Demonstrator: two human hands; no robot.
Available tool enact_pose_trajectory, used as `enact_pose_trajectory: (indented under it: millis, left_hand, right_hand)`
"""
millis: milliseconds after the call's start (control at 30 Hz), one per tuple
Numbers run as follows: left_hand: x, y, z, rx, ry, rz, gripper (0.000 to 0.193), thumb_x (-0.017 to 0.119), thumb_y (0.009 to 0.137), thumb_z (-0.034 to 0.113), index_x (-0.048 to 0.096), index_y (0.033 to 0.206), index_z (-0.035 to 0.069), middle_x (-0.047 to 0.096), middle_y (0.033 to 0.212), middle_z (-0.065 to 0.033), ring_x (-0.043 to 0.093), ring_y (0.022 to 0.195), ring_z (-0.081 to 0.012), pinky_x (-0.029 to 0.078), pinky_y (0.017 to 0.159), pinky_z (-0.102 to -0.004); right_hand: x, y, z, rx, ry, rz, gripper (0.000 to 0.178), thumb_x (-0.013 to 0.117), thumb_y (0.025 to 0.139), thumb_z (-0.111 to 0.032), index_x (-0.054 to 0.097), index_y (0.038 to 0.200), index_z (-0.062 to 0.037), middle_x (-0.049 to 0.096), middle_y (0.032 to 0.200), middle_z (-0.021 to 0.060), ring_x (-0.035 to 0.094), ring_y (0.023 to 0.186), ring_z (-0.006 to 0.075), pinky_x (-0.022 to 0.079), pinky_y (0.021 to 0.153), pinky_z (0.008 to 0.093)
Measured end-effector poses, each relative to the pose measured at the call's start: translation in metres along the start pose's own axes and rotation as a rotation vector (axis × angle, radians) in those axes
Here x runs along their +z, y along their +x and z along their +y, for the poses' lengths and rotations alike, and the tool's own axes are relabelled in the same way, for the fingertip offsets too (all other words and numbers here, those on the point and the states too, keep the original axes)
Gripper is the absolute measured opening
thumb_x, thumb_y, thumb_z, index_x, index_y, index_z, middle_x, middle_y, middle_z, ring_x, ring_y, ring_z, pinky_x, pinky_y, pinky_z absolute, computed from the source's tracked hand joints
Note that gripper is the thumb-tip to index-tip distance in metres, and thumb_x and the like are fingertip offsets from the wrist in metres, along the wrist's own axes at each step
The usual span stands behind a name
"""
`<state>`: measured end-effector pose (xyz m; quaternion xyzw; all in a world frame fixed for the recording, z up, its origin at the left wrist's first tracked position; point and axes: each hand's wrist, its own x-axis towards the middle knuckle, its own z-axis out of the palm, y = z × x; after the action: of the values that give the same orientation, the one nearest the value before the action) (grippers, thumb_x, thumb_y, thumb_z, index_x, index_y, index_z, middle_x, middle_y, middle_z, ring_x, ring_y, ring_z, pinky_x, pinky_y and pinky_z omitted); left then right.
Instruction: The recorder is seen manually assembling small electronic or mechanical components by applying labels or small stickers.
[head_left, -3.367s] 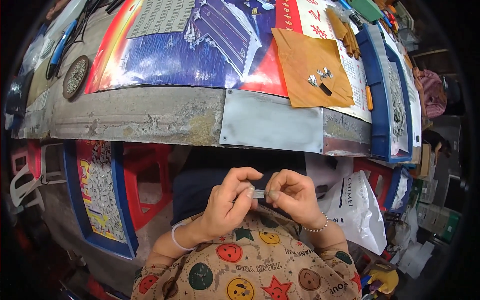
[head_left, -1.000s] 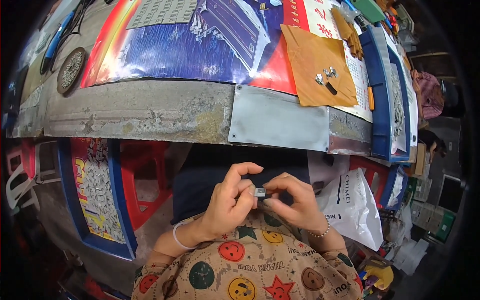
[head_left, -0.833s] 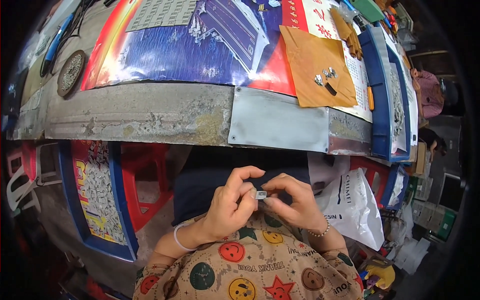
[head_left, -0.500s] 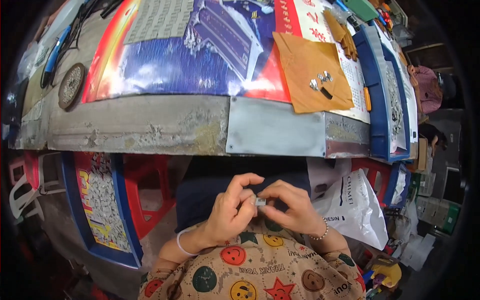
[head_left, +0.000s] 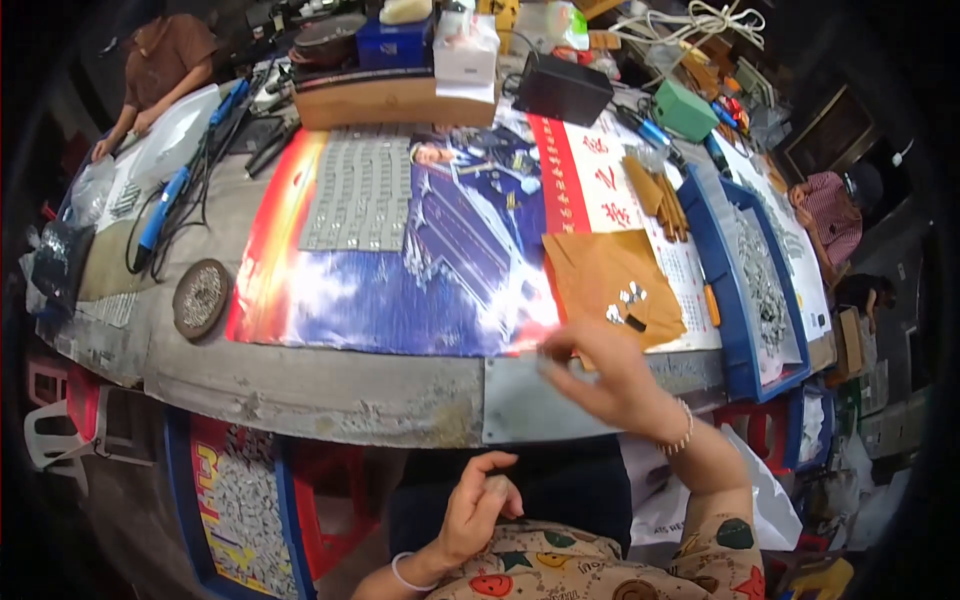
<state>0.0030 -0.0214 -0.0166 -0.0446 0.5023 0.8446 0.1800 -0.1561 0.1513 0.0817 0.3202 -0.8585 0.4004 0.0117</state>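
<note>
My left hand (head_left: 485,505) is low over my lap, its index finger stretched out and the other fingers curled in. Whether something small is inside those fingers cannot be made out. Over the table's front edge reaches my right hand (head_left: 605,375), blurred by motion, so its fingertips and anything in them are unclear. Just beyond it lies a brown paper sheet (head_left: 600,270) with several small shiny metal pieces (head_left: 630,293) and a small black block (head_left: 635,323). Rows of flat grey pieces (head_left: 355,195) lie on a colourful poster (head_left: 370,305) further left.
A round dish of small parts (head_left: 201,298) stands at the left. To the right is a blue tray (head_left: 722,300) of metal parts; another blue bin (head_left: 180,480) of parts is below left. A cardboard box (head_left: 390,105) stands at the back. People sit at both sides.
My hands have parted: the right one moved up and forward over the table edge, while the left stays low. The small grey piece between them no longer shows. The view has tilted up.
</note>
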Motion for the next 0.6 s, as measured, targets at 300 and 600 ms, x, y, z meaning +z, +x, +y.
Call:
enact_pose_trajectory:
  millis: [300, 600]
  left_hand:
    - [-0.008, 0.009, -0.011, 0.125, 0.227, -0.031, 0.020, 0.056, 0.091, 0.010, 0.058, 0.109, 0.002, 0.061, 0.066, -0.0018, 0.053, 0.055, -0.0058, 0.044, 0.052, -0.0222]
    - [-0.032, 0.031, -0.048, 0.084, 0.362, -0.122, 0.023, 0.066, 0.087, 0.015, 0.064, 0.107, 0.003, 0.062, 0.075, -0.0006, 0.054, 0.065, -0.0067, 0.046, 0.060, -0.0242]
  right_hand:
    - [0.055, 0.201, 0.115, -0.058, -0.243, 0.121, 0.017, 0.064, 0.080, -0.018, 0.059, 0.087, -0.0034, 0.059, 0.085, 0.0150, 0.058, 0.083, 0.0347, 0.045, 0.072, 0.0441]
    - [0.085, 0.300, 0.183, 0.153, -0.415, 0.191, 0.017, 0.061, 0.078, -0.020, 0.062, 0.086, -0.0048, 0.061, 0.093, 0.0174, 0.059, 0.092, 0.0359, 0.044, 0.081, 0.0478]
